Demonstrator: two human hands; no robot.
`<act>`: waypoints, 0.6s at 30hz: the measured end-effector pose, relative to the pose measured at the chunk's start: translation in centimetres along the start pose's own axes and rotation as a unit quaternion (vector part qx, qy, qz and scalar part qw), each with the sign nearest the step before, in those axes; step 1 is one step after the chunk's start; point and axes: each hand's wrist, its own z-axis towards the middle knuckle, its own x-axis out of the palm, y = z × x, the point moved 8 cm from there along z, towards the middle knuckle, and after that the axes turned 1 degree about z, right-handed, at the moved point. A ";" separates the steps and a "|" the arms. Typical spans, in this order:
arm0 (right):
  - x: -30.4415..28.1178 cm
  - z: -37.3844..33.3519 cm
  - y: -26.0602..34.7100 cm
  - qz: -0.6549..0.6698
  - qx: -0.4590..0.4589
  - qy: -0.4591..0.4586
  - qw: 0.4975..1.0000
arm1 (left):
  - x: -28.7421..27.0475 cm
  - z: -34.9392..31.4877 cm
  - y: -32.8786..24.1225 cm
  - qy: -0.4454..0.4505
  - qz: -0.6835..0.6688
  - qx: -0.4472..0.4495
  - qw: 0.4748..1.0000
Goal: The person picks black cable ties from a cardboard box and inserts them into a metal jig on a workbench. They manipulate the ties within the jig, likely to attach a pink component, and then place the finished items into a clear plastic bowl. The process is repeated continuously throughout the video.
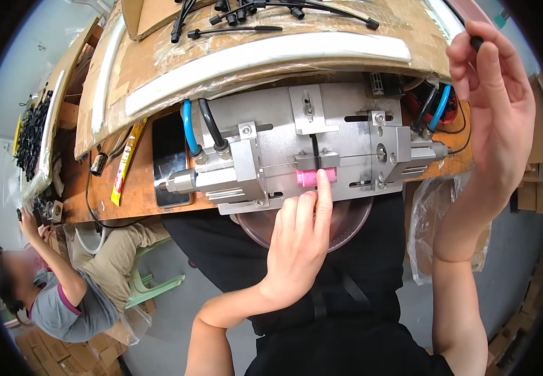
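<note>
Left hand reaches up to the silver metal pneumatic fixture at the workbench edge, index fingertip pressed on the small pink plastic piece seated mid-fixture under a thin black cable; its fingers lie loosely together, clamped on nothing. Right hand is raised at the right, thumb and forefinger pinched on a black cable end. More loose black cables lie on the cardboard-covered bench top beyond the fixture.

Assembly workshop: pneumatic jig, piled black cable parts.
</note>
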 end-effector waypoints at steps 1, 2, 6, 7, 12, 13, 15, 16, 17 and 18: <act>-0.2 -0.6 0.0 -0.003 0.003 -0.023 1.000 | 0.2 0.1 0.0 0.014 -0.014 -0.007 1.000; 0.0 -1.1 0.4 -0.015 -0.011 -0.033 0.999 | 0.4 0.2 0.0 0.028 -0.029 -0.013 0.999; 2.5 -3.3 3.3 -0.085 -0.076 -0.083 0.990 | 0.2 0.7 -0.3 0.024 -0.043 0.014 0.999; 3.3 -4.3 2.9 -0.089 -0.075 -0.101 0.988 | 0.2 0.5 -0.1 0.023 -0.026 0.016 0.999; 9.2 -10.9 0.6 -0.219 -0.078 -0.020 0.972 | -1.4 1.2 1.0 0.058 -0.036 0.021 0.997; 10.3 -12.3 -0.2 -0.249 -0.078 0.024 0.965 | -3.3 2.3 2.0 0.010 -0.095 0.013 0.995; 11.7 -14.5 -1.3 -0.260 -0.051 0.057 0.963 | -7.8 6.5 4.0 -0.094 -0.035 0.040 0.994; 12.7 -15.1 -1.7 -0.246 -0.046 0.074 0.965 | -10.0 8.3 5.7 -0.167 -0.018 0.041 0.985; 13.5 -15.4 -2.1 -0.244 -0.052 0.078 0.965 | -11.1 10.3 7.7 -0.187 0.037 0.032 0.981; 14.0 -15.6 -2.5 -0.242 -0.045 0.089 0.965 | -12.0 12.2 9.6 -0.208 0.088 0.026 0.974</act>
